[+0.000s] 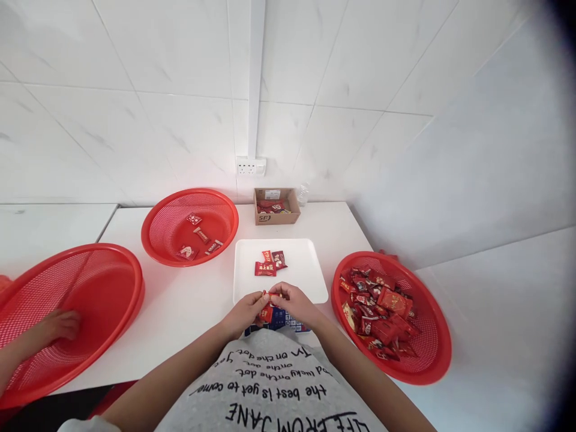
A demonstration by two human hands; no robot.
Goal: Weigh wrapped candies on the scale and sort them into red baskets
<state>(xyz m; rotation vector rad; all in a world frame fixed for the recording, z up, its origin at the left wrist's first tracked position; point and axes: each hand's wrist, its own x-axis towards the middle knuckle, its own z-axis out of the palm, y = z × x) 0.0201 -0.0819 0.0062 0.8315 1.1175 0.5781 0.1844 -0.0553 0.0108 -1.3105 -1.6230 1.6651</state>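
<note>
My left hand (246, 313) and my right hand (294, 300) meet just above the near edge of a white tray (299, 270). Fingers of both are pinched on a small red snack packet (266, 314), partly covered by them. Behind it on the tray lie a red packet (265, 269), an orange-red packet (267, 256) and a dark maroon packet (279, 260), close together. A blue panel with keys (294, 322) shows under my wrists, partly hidden by my hands and shirt.
At right stands a red mesh basket (436, 360) heaped with wrapped snacks. Another red basket (155, 219) at back left holds several packets. A cardboard box (279, 218) with packets stands by the wall. Far left, another person's hand (60, 325) reaches into a red basket (135, 288).
</note>
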